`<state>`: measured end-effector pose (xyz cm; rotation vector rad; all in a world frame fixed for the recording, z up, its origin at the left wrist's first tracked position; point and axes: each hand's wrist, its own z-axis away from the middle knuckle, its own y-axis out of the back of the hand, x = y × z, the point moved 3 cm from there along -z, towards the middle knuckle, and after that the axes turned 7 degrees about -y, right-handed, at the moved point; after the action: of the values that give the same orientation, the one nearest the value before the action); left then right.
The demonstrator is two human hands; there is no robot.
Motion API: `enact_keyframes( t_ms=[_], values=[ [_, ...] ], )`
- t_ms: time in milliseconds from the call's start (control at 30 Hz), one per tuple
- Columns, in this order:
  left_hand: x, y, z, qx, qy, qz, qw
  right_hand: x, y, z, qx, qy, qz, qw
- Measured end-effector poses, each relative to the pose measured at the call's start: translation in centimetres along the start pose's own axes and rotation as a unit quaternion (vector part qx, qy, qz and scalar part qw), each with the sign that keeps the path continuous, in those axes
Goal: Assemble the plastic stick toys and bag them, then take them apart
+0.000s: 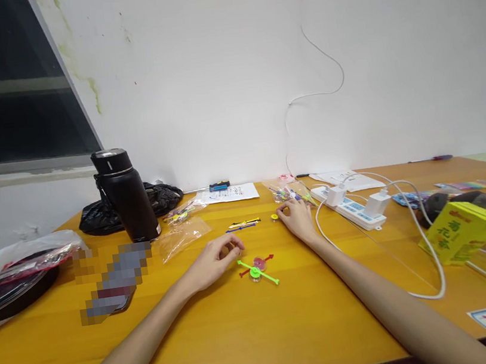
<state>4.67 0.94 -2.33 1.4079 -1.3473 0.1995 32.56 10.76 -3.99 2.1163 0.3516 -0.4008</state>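
Note:
My left hand (216, 260) rests over the table with loosely curled fingers; thumb and forefinger are a little apart, with nothing visible between them. Just right of it lie two arrow spinners with clear round bases, a green arrow spinner (255, 272) crossing a red arrow spinner (259, 263). My right hand (297, 220) reaches farther back, thumb and fingers slightly spread beside a small yellow round piece (274, 218); I cannot tell if it touches this. Behind that hand is a clear bag of coloured parts (287, 191). Loose yellow arrows (244, 223) and a blue arrow (241, 227) lie between the hands.
A black bottle (125, 198) and a pixelated phone-like item (119, 283) stand left. A power strip (355, 211) with white cables and a yellow box (462, 232) occupy the right. Printed paper (240, 192), a screwdriver (219, 186) and an empty-looking clear bag (182, 235) lie behind.

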Motion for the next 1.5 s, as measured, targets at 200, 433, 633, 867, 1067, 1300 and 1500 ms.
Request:
enact_keyframes(
  t_ms=[200,433,633,867,1067,1300,1500],
  values=[
    [0.7,-0.4,0.3,-0.076,-0.02,0.015,0.997,-0.3,0.3,-0.1,-0.016,-0.021,-0.015,1.0],
    [0.5,0.0,0.2,-0.088,0.017,0.048,0.995,-2.0,0.4,0.4,0.006,0.063,-0.128,0.99],
    [0.0,0.3,-0.2,-0.052,0.011,0.137,0.989,-6.4,1.9,2.6,-0.08,0.14,-0.278,0.947],
    [-0.8,1.6,-0.7,0.07,0.002,0.158,0.985,-11.0,3.0,6.3,-0.433,0.054,-0.455,0.776],
    [-1.1,2.3,-0.9,0.117,-0.011,0.154,0.981,-11.3,2.2,6.9,-0.466,0.012,-0.511,0.722],
    [-1.0,1.9,-0.9,0.16,0.016,0.24,0.957,-11.2,1.6,7.2,-0.492,-0.005,-0.532,0.689],
    [-0.2,0.9,-0.7,0.086,0.0,0.275,0.958,-11.6,2.2,7.6,-0.503,-0.003,-0.542,0.673]
  ],
)
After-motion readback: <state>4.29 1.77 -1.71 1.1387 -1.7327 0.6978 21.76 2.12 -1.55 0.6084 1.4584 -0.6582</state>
